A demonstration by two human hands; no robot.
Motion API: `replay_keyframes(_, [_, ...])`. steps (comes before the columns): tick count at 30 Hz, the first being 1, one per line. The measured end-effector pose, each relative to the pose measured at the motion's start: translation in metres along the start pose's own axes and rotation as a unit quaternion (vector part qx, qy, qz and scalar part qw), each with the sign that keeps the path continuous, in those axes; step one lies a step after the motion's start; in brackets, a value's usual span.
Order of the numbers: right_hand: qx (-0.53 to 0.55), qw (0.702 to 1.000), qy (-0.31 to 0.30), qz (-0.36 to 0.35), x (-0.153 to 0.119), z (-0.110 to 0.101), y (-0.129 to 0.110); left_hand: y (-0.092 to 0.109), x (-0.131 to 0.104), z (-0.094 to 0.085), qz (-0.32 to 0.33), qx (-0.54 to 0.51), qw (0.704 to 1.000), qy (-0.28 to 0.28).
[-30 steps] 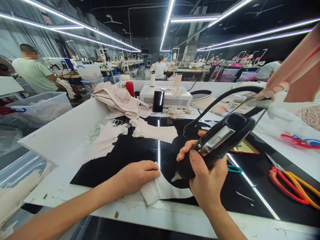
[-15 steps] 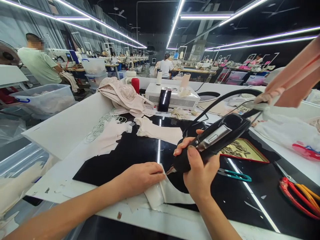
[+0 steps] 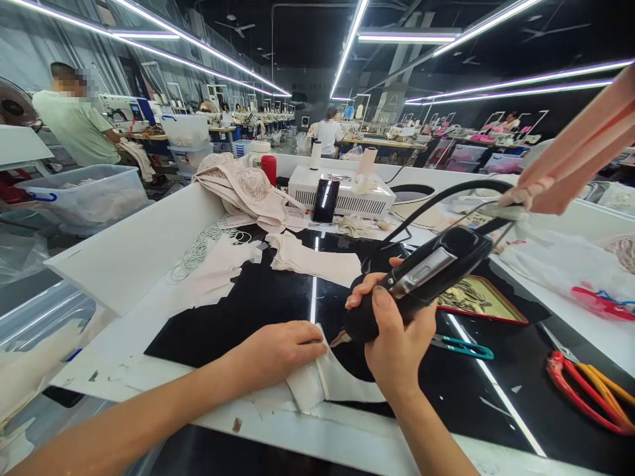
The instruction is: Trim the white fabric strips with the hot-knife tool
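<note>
My right hand [image 3: 397, 344] is wrapped around a black corded handheld tool [image 3: 421, 274] with a silver lever plate and a pointed metal tip. The tip meets or nearly meets the edge of a pale fabric piece [image 3: 347, 382] on the black board [image 3: 208, 337]. My left hand [image 3: 288, 347] has its fingers closed on that fabric just left of the tip, pressing it down. Its thumb is hidden. A pink cloth strip [image 3: 570, 158] is tied around the tool's cable at the upper right.
Teal thread snips [image 3: 466, 347], red-and-orange-handled scissors [image 3: 588, 390] and a tray of small metallic pieces [image 3: 496, 301] lie right. Beyond are folded pale fabric [image 3: 317, 260], a phone [image 3: 326, 200] and a vented white box [image 3: 297, 185]. Stacked bra pieces [image 3: 238, 188] sit left; co-workers are farther back.
Both hands and the tool keep nearly the same place on the fabric. The scissors, tray and pink strip appear slightly farther left, as the view shifts a little.
</note>
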State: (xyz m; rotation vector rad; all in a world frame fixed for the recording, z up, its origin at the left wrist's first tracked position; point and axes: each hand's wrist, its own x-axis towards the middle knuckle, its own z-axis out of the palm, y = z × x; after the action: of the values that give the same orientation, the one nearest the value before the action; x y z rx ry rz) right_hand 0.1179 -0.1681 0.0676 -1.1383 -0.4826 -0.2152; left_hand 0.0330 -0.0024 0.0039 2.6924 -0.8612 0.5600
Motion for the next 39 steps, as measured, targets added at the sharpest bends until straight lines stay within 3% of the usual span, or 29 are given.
replay_keyframes(28, [-0.007, 1.0, 0.006, -0.008, -0.006, -0.004, 0.0, 0.0, -0.001, 0.001, -0.009, 0.003, 1.0, 0.007])
replay_keyframes(39, [-0.051, 0.998, 0.014, -0.021, 0.005, -0.02, -0.013, -0.008, -0.002, -0.011, -0.077, -0.051, 0.996, 0.018])
